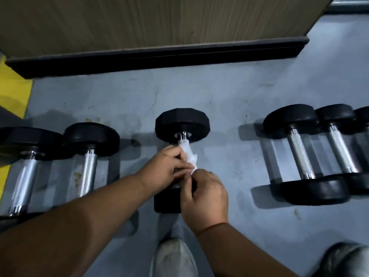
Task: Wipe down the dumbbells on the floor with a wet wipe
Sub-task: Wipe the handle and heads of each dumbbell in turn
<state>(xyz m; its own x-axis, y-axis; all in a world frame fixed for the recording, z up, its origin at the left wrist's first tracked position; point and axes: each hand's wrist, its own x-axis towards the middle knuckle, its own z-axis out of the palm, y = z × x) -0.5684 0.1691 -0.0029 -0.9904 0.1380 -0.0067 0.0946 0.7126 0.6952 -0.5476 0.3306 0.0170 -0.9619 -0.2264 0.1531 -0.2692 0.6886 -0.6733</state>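
The white crumpled wet wipe (188, 155) is lying wrapped over the chrome handle of the black hexagonal-headed dumbbell (182, 124) in the middle of the row; that dumbbell is sitting on the grey-blue painted floor (199, 92), far head up the frame, near head partly hidden under the hands; the left hand (165, 166) is curling round the wipe and the handle from the left, fingers pinching the cloth; the right hand (203, 196) is meeting it from below, fingertips pinching the wipe's lower end, both hands touching each other.

To the left, two black round-headed dumbbells with chrome handles (87, 154) are lying side by side, heads touching; to the right, three more black dumbbells (301, 154) are packed together, the outermost one cut by the frame edge; that is making six dumbbells showing in all, one wipe, two hands.

The floor is looking scuffed and stained, rusty marks showing between the left pair; a yellow painted strip (14, 92) is running along the left edge; a pale wood-grain panel (149, 19) with a black base strip (155, 54) is standing beyond the row; two worn grey shoes (173, 258) are showing at the bottom edge.
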